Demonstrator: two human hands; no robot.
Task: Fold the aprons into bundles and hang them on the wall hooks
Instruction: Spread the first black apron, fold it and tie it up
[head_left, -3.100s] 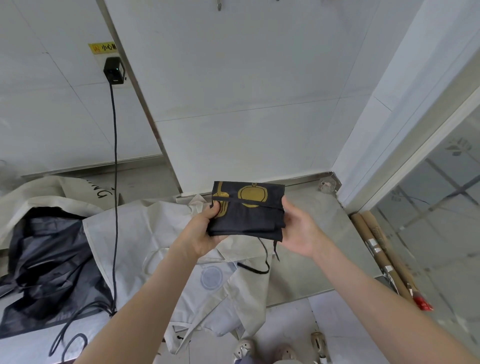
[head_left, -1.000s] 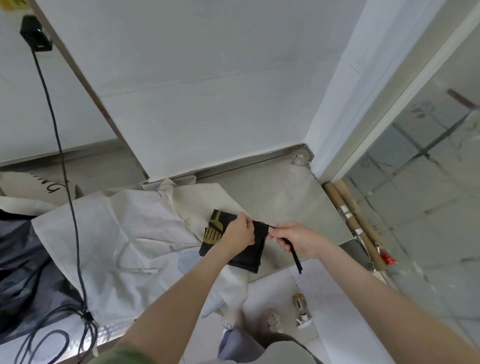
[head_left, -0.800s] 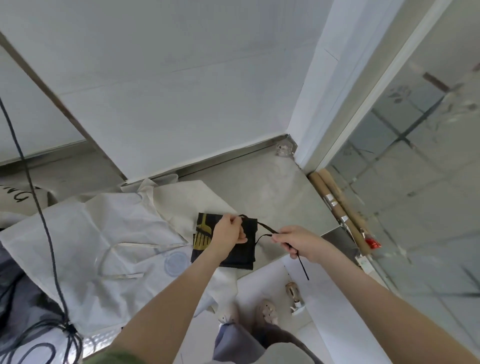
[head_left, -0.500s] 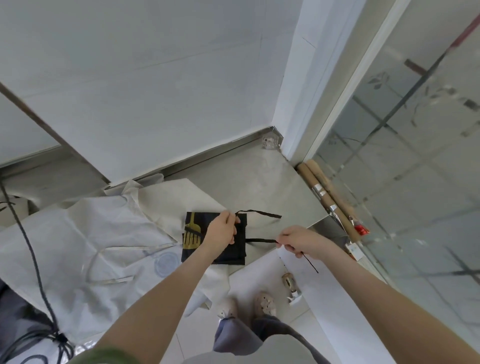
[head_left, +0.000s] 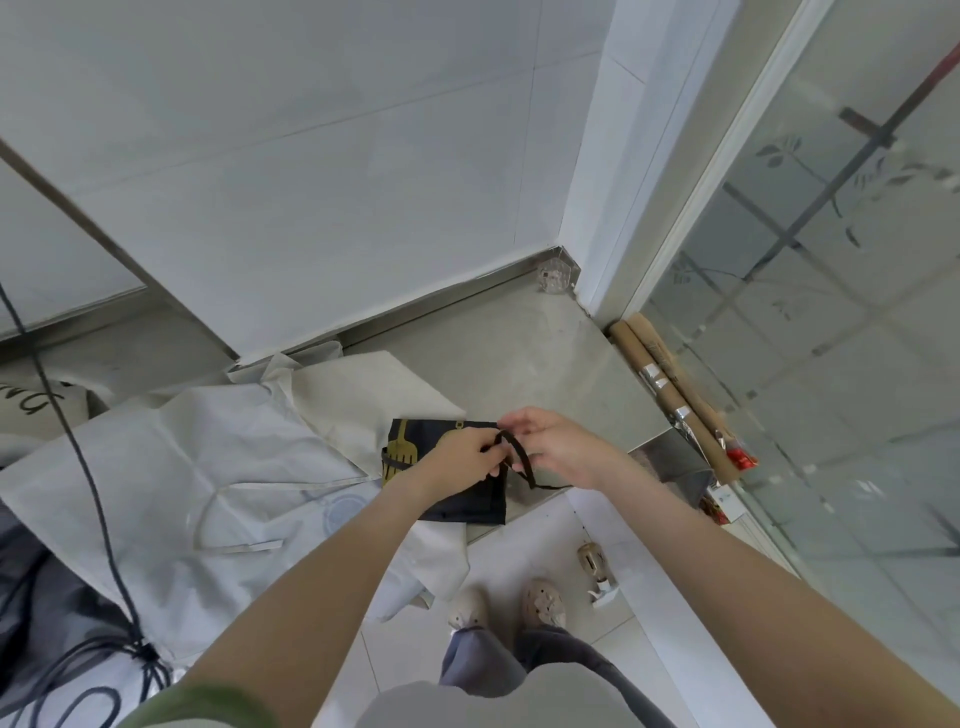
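Left hand and right hand both pinch the thin black strap of the folded black, gold-printed apron bundle. A cream cloth apron lies beside it. The black script at far left is unreadable.

bright, even daylight | soft faint shadows | wide-angle bending at edges | slight overall softness

Only open patch I can see is the bare steel counter on the far right of the black bundle, running back to the tiled wall. The left side's buried under a spread white apron with a black cable hanging across it. The right edge is boxed in by cardboard tubes and a glass partition. My left hand and right hand both pinch the strap over the bundle, with no gap between them.
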